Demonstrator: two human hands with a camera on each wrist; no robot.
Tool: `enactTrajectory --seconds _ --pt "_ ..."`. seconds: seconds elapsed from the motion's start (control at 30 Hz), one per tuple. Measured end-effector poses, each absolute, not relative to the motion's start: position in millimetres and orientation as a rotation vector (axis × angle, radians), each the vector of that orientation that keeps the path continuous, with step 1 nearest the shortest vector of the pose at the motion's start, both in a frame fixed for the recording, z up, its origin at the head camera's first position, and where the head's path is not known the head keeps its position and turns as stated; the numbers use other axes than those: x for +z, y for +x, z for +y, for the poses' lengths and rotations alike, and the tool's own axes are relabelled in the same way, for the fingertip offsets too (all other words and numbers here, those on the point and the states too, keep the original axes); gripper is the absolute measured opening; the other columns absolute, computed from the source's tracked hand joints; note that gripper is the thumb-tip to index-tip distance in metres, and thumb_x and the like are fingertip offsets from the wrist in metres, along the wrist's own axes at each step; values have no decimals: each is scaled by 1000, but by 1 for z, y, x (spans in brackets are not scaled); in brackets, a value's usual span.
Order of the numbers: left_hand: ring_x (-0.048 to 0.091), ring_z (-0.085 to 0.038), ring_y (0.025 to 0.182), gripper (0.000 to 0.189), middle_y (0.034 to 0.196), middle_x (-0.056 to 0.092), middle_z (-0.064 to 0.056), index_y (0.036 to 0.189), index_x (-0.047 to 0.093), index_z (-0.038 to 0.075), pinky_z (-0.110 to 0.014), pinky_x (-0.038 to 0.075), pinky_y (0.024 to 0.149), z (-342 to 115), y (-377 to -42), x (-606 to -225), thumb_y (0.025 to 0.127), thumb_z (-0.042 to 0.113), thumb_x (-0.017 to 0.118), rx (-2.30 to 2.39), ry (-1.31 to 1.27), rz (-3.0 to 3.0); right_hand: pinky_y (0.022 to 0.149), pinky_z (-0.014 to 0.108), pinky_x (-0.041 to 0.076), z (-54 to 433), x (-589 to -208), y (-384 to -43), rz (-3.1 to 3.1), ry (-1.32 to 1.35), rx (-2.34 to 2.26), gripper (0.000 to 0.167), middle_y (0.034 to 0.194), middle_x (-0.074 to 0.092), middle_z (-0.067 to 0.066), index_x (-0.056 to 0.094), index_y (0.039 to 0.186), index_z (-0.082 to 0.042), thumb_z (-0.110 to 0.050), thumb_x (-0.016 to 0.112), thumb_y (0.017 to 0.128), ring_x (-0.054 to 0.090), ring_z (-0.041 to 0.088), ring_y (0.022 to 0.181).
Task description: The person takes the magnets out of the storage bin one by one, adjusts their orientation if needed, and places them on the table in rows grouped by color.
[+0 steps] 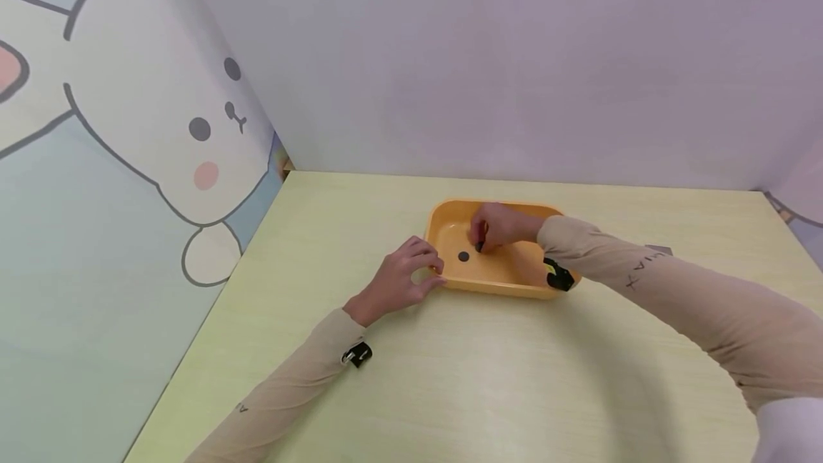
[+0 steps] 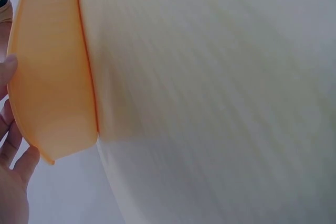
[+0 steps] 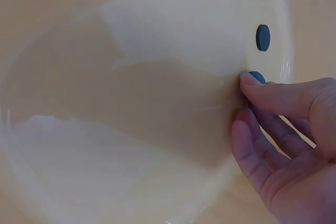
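An orange tray (image 1: pixel 508 290) with raised walls lies on the table. At its left front corner my left hand (image 1: pixel 401 279) holds the rim between thumb and curled fingers; the left wrist view shows fingertips against the tray's outer wall (image 2: pixel 52 66). Inside the tray, my right hand (image 1: pixel 495 227) reaches down and pinches a small dark round disc (image 3: pixel 256 77) between thumb and fingers, which partly cover it. Beside it, a second dark disc (image 1: pixel 464 256) lies on the tray floor; this other disc (image 3: pixel 263 38) also shows in the right wrist view.
The tray stands on a pale wooden table (image 1: pixel 450 384). Behind it rises a plain wall (image 1: pixel 489 77), and a wall with a cartoon animal (image 1: pixel 148 91) borders the left side. A flat grey item (image 1: pixel 659 249) lies beyond my right forearm, partly hidden.
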State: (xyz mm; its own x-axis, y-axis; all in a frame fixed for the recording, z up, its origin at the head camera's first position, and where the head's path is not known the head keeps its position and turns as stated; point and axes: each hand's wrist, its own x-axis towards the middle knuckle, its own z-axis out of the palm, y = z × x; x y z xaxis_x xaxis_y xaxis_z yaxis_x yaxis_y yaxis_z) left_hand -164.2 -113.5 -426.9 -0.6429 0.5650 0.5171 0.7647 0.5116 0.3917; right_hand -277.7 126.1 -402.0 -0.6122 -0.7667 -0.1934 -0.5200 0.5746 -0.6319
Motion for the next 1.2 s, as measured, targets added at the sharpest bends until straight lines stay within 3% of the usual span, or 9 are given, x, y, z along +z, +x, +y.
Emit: enactTrajectory --seconds 0.3,0.77,1.2 --pt "52 -13 95 16 94 61 2 85 66 13 -25 47 82 -114 -165 -429 78 22 78 -868 -1111 -2429 54 32 50 131 -402 -284 2242 -895 -845 9 73 63 6 68 85 3 8 67 78 56 19 57" --pt "52 -13 94 15 92 60 2 84 65 14 -25 47 79 -113 -165 -430 79 20 78 -861 -1115 -2411 69 34 55 151 -399 -280 2037 -549 -1073 19 91 69 12 68 101 9 5 62 83 66 19 75" --pt "52 -13 95 15 93 61 2 84 66 14 -26 48 81 -114 -162 -429 79 21 78 -851 -1106 -2415 76 35 54 163 -387 -267 2002 -515 -1142 28 97 69 12 64 108 11 1 68 81 66 22 84"
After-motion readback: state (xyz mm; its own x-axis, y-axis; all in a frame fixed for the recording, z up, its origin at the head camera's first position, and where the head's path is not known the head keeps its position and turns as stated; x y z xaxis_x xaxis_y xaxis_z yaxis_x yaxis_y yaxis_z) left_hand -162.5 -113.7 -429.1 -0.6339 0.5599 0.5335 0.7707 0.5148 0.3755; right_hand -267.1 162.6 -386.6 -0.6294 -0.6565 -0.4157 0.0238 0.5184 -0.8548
